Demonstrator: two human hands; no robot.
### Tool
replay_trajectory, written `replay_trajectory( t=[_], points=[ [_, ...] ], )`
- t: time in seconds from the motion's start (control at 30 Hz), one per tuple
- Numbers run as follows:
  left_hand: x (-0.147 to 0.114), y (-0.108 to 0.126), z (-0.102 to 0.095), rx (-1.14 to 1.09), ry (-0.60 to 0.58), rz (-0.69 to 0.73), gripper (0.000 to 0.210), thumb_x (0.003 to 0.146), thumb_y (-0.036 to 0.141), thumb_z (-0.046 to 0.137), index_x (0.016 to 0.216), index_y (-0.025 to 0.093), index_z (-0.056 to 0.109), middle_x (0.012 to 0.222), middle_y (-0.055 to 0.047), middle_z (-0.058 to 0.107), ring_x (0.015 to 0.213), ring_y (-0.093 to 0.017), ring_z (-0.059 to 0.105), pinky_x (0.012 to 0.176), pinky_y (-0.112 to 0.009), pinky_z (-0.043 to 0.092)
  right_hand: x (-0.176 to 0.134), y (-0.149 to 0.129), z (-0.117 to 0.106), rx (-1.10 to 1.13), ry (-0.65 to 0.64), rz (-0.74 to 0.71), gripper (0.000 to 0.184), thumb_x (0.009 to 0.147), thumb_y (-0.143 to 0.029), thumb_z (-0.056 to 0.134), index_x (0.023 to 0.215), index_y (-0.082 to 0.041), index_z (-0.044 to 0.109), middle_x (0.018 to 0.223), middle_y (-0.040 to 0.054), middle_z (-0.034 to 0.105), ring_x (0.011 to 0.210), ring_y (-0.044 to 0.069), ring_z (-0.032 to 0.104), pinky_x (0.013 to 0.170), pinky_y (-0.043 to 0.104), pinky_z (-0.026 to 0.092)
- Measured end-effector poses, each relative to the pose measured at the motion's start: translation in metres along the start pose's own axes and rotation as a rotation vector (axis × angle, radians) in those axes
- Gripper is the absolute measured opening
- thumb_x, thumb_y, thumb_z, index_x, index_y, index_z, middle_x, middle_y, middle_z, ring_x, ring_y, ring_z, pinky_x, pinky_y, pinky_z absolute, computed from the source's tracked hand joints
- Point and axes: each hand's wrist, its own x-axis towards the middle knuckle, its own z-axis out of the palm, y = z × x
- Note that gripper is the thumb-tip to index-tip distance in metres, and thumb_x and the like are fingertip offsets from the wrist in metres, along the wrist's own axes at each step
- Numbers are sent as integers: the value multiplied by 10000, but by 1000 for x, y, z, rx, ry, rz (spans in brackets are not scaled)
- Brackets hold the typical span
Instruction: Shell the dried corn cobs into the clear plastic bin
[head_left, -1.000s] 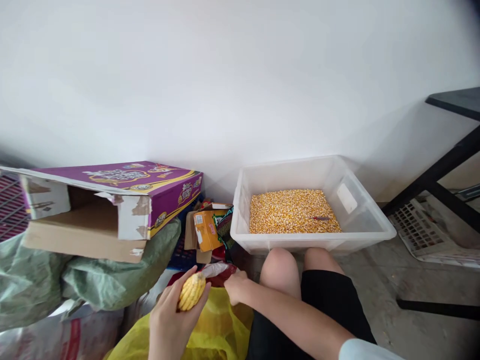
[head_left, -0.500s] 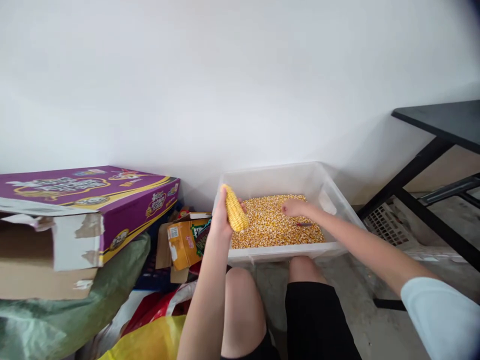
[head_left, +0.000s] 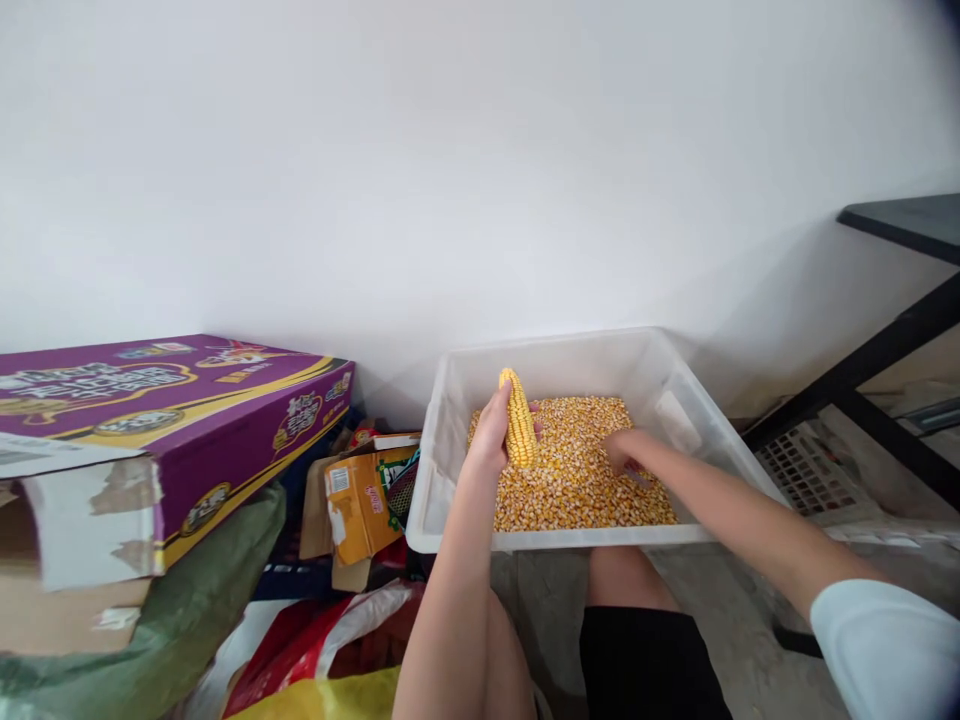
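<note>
While the left hand (head_left: 495, 432) is gripping a yellow corn cob (head_left: 520, 425) closed-fingered, the cob is standing nearly upright in that grip, its tip leaning toward 11 o'clock. Fingertips are showing past its 3 o'clock side. Cob and hand are hanging over the near-left part of a translucent plastic tub (head_left: 585, 540).

Right hand (head_left: 628, 455): sitting at the cob's 3 o'clock, well apart from it, bending down low over the loose kernels (head_left: 566, 490). Fingers are blurring and partly hiding; cannot tell whether they are gathering narrow, spreading wide or holding anything.

Kernels are covering the tub's bottom, lying mostly from 1 round to 6 o'clock of the cob. A pale label (head_left: 679, 420) is sticking to the tub's wall, at 3 o'clock.

Farther out, still reading from the cob: an orange carton (head_left: 364, 505) is lying crumpled at 8 o'clock, just beside the tub. A purple box (head_left: 240, 460) is resting at 9, its torn open end facing 7. Beneath it a green bag (head_left: 214, 585) is bulging at 8; a red-and-white bag (head_left: 300, 640) and a yellow bag (head_left: 330, 697) are bunching toward 7. A white basket (head_left: 802, 475) is sitting at 3, and a dark table (head_left: 911, 225) is standing at 2. A white wall (head_left: 480, 180) is filling 12 o'clock.
</note>
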Motion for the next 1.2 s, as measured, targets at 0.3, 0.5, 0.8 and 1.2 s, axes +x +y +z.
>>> replay_trajectory(
  t=[0.3,0.5,0.8,1.2],
  points=[
    [3,18,-6,106,68,83,469,739,539,674,994,156,581,643,-34,626,577,-162,645,529,-244,514,-69,-3,-80,652,-61,-467,303,876,-341,458,1042,-162,637,576,-50,423,465,80,408,487,204,422],
    [0,24,-2,175,51,95,419,686,433,745,955,172,557,617,-6,603,492,-142,601,492,-251,489,-128,-43,-79,611,-11,-822,464,925,-466,464,1285,-194,570,580,-49,433,495,85,385,441,208,268],
    [3,22,13,268,37,128,400,702,443,723,938,171,549,613,-3,593,461,-136,574,452,-244,457,-144,-60,-62,389,185,-953,379,942,-282,465,1288,-207,599,955,59,720,811,151,626,681,268,452],
    [5,16,4,428,79,337,399,680,469,742,862,170,553,630,9,560,485,-101,521,446,-204,408,-171,-75,-50,-73,636,-910,402,918,-203,424,1259,-269,626,824,36,711,639,137,575,595,271,368]
  ],
)
